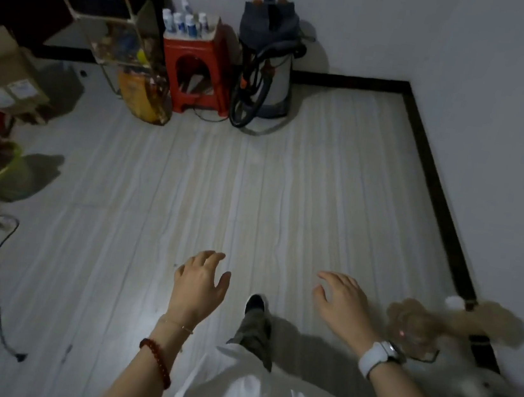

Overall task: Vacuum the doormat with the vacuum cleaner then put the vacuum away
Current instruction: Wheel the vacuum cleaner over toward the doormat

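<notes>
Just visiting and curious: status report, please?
Left hand and right hand open, empty. Vacuum cleaner stands by far wall beside red stool. Bare floor between; no doormat in view.

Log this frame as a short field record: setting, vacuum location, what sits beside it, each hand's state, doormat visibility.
setting: dim room corner, pale striped floor, dark skirting
vacuum cleaner: standing against the far wall, hose and cord looped around its body
beside it: red stool on its left, bottles on top
left hand: open, fingers spread, holding nothing
right hand: open, holding nothing, white watch on the wrist
doormat: not clearly identifiable in this view
</notes>
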